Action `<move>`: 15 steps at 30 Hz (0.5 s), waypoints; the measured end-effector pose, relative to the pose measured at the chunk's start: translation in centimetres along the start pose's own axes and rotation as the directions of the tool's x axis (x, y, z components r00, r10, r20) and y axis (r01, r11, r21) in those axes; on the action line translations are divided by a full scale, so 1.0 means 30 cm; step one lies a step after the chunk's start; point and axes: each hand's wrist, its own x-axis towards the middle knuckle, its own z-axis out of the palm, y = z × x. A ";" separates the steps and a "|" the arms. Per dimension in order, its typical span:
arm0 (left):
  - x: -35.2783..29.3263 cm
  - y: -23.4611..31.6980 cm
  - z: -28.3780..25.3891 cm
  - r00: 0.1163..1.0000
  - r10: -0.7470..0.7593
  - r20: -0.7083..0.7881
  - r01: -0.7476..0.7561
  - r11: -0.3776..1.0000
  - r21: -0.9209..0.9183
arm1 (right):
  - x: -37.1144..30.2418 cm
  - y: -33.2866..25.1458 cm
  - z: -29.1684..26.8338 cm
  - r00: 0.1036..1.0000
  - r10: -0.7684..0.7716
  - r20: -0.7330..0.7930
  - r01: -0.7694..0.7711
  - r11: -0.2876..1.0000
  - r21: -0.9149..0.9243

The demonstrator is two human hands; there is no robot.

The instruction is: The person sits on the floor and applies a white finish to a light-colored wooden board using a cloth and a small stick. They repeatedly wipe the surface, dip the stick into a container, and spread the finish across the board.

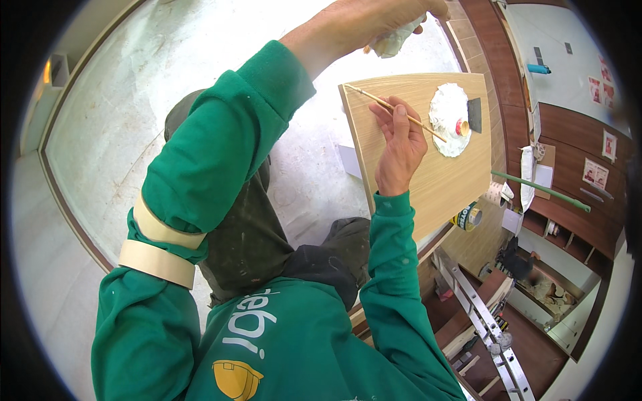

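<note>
My left hand (394, 15) is at the top, its fingers closed round a crumpled pale cloth (396, 41). Below it, my right hand (402, 137) pinches a thin brush (422, 124) with a light wooden handle, held slantwise over a wooden board (451, 184). One end of the brush is near the board's far left corner; the other is beside a crumpled white sheet or rag (447, 107). On that white material sits a small round pot (463, 128) with red and yellowish parts. A dark grey flat piece (474, 115) lies alongside.
Two cream tape-like rings (157, 264) encircle my left sleeve. A tin (466, 218) stands beside the board. Further right are a green pole (542, 189) and a metal ladder (483, 327). Another person (518, 260) is at the far right. Pale sheeting (127, 100) covers the floor to the left.
</note>
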 end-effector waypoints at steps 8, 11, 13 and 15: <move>-0.013 -0.007 -0.004 0.998 0.057 0.009 -0.057 0.996 0.072 | 0.003 0.010 0.002 1.000 -0.010 -0.008 0.010 1.000 -0.018; 0.006 -0.013 0.001 0.996 0.089 0.027 -0.093 0.968 0.232 | -0.006 0.002 -0.005 1.000 0.004 -0.010 -0.004 1.000 -0.001; 0.013 -0.018 0.003 0.996 0.085 0.031 -0.090 0.969 0.232 | -0.005 0.000 -0.006 1.000 0.010 -0.009 -0.010 1.000 0.003; 0.017 -0.022 0.005 0.996 0.086 0.035 -0.091 0.966 0.241 | 0.001 0.001 -0.004 1.000 0.004 -0.007 -0.004 1.000 -0.006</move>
